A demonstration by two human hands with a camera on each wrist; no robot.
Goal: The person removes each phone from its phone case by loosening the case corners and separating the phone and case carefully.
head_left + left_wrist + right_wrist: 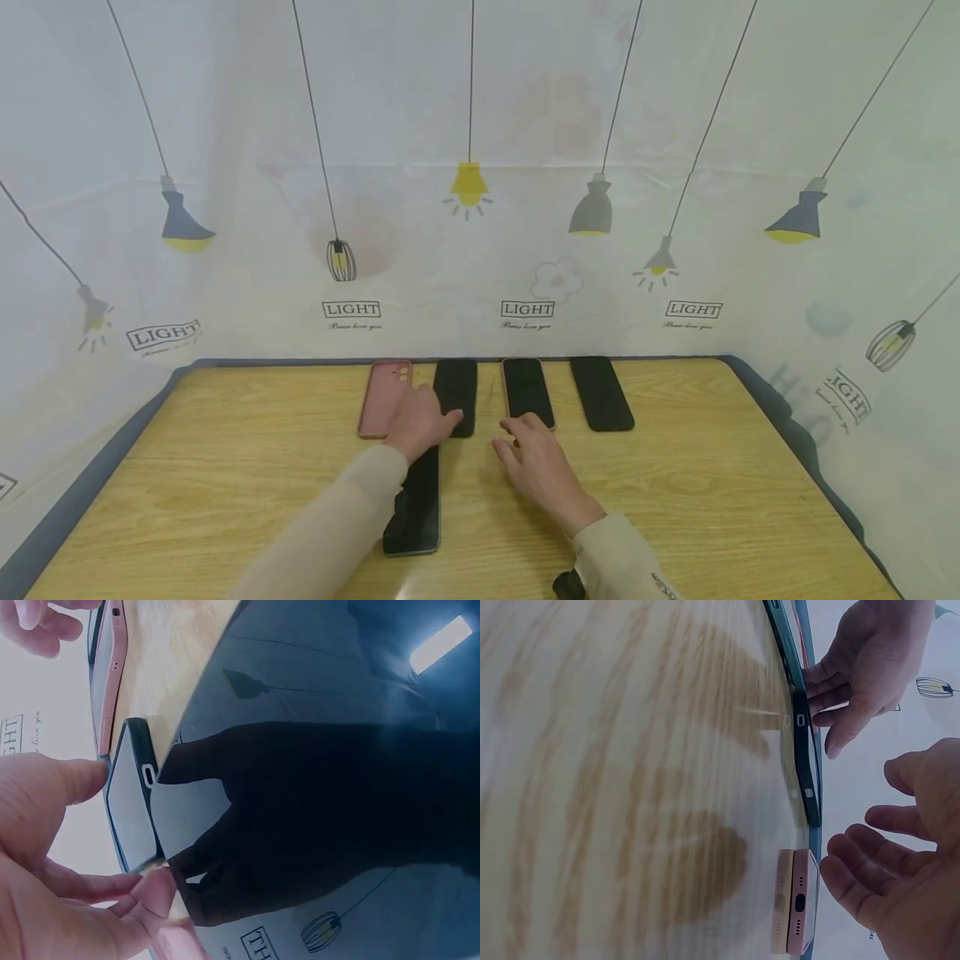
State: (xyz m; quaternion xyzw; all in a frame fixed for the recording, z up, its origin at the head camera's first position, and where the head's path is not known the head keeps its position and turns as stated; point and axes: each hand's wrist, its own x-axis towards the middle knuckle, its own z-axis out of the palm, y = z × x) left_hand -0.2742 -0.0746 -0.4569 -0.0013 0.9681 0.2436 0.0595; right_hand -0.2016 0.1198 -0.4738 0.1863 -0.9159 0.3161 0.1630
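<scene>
In the head view, the left hand (420,421) reaches over the lower right of a pink phone case (377,400), its thumb extended to a black phone (459,392). Its fingertips bend down between the two in the left wrist view; whether they touch either cannot be told. Below that hand lies a longer glossy dark phone (422,512), partly under the sleeve. The right hand (543,475) hovers with loosely bent fingers by the lower end of a pink-edged phone (527,385), holding nothing; the right wrist view shows its fingers apart beside that phone (802,900).
Another black phone (602,396) lies at the right end of the row, near the back edge of the wooden table (697,483). A white curtain printed with lamps (525,250) hangs behind and around the table. A small black object (568,585) shows beside the right sleeve.
</scene>
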